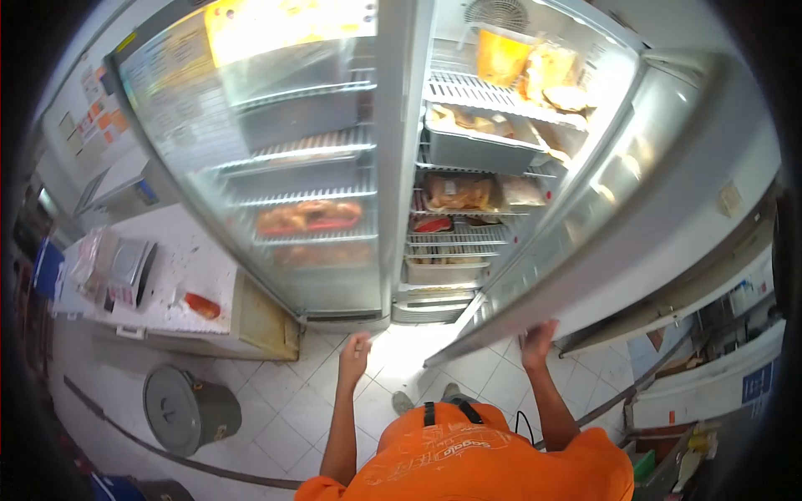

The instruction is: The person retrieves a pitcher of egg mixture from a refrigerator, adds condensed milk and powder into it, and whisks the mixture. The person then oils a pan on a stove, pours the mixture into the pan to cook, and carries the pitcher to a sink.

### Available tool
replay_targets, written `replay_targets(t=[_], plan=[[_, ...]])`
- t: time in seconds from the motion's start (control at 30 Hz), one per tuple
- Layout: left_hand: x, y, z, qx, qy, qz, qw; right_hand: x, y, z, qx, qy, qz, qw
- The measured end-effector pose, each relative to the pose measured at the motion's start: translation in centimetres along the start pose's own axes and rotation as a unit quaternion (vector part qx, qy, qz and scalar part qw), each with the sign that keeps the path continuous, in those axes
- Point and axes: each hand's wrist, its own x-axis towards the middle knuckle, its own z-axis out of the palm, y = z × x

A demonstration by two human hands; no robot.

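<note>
- Head view: our left hand [354, 359] hangs out in front of the fridge [398, 167], nothing in it, fingers loosely half-curled.
- Our right hand [540, 344] is up by the door [622, 250], mostly open; can't really tell if we're touching it.
- That door's swung out on our right, with stocked shelves [472, 90] showing behind it.

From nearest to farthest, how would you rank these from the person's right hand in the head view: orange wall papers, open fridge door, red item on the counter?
From the right hand:
1. Open fridge door: right beside it.
2. Red item: left, on the counter.
3. Orange wall papers: far left.
</note>
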Motion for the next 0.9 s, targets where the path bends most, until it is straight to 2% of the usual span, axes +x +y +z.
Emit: replay_targets(t=[0.03, 0.07, 0.1, 0.2, 0.27, 0.3, 0.33, 0.4, 0.43, 0.47, 0.5, 0.53, 0.6, 0.63, 0.67, 0.77, 0.87, 0.9], plan=[[3.3, 3.4, 1.2, -0.050, -0.025, 0.053, 0.997, -1.5, -1.6, -2.0, 0.050, 0.055, -0.006, 0.997], [6.0, 7.4, 2.3, -0.074, -0.057, 0.040, 0.995, -3.0, -3.5, -3.7, 0.099, 0.110, -0.017, 0.989], [8.2, 11.7, 3.3, -0.094, -0.089, 0.027, 0.991, -3.6, -4.3, -7.0, 0.126, 0.091, -0.064, 0.986], [13.9, 22.4, 7.4, -0.164, -0.153, 0.162, 0.961, -4.4, -8.6, -11.1, 0.024, 0.162, -0.126, 0.978], [17.0, 30.2, 9.9, -0.206, -0.157, 0.226, 0.939, -3.1, -10.5, -14.5, 0.020, 0.220, -0.154, 0.963], [18.8, 33.6, 10.9, -0.173, -0.132, 0.264, 0.940, -2.5, -11.5, -15.7, 0.038, 0.247, -0.157, 0.956], [20.2, 36.9, 11.8, -0.212, -0.150, 0.263, 0.929, -1.8, -12.1, -17.0, 0.057, 0.271, -0.158, 0.948], [24.6, 41.8, 14.2, -0.213, -0.118, 0.328, 0.913, -0.1, -12.4, -21.0, 0.090, 0.201, -0.181, 0.959], [27.4, 43.9, 15.7, -0.198, -0.076, 0.350, 0.913, 0.6, -12.2, -24.0, 0.103, 0.105, -0.201, 0.968], [30.0, 46.0, 17.1, -0.156, -0.009, 0.414, 0.897, 1.4, -11.7, -25.7, 0.116, 0.007, -0.219, 0.969], [34.0, 47.0, 18.1, -0.120, -0.010, 0.435, 0.892, 1.1, -12.1, -24.2, 0.138, 0.218, -0.179, 0.949], [36.8, 48.1, 19.3, -0.124, 0.012, 0.392, 0.912, 1.8, -12.2, -24.9, 0.148, 0.235, -0.182, 0.943], [43.4, 50.2, 21.3, -0.079, 0.102, 0.399, 0.908, 2.3, -11.5, -26.9, 0.173, 0.269, -0.191, 0.928], [49.4, 49.8, 22.5, -0.078, 0.145, 0.463, 0.871, 2.1, -10.8, -28.0, 0.175, 0.250, -0.203, 0.931], [51.5, 51.1, 22.8, -0.065, 0.157, 0.430, 0.887, 2.3, -10.4, -29.1, 0.175, 0.230, -0.215, 0.933], [55.8, 55.1, 22.9, -0.008, 0.155, 0.291, 0.944, 3.6, -10.2, -30.2, 0.167, 0.230, -0.225, 0.932], [62.9, 55.6, 24.4, -0.081, 0.167, 0.252, 0.950, 5.3, -11.0, -29.5, 0.149, 0.261, -0.216, 0.929], [66.3, 55.3, 24.1, -0.116, 0.114, 0.245, 0.956, 5.8, -11.3, -29.3, 0.144, 0.269, -0.212, 0.928]])
